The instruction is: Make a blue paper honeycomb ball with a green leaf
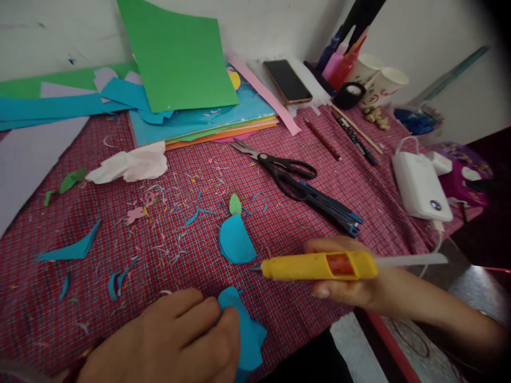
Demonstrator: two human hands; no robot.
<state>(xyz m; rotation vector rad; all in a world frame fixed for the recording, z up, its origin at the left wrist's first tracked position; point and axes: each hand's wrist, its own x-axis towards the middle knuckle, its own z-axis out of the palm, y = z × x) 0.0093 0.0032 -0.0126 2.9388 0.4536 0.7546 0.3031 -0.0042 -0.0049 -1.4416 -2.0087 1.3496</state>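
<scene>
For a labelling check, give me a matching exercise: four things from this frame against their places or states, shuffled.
1. glue gun
2. phone
3. green leaf cutout
4. power bank

A. white, with a cable plugged in
B. at the top of a blue paper shape
C. held in the right hand
D. dark screen facing up

1-C; 2-D; 3-B; 4-A

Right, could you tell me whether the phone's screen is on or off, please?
It looks off: the phone's screen faces up and is dark all across, with nothing lit.
</scene>
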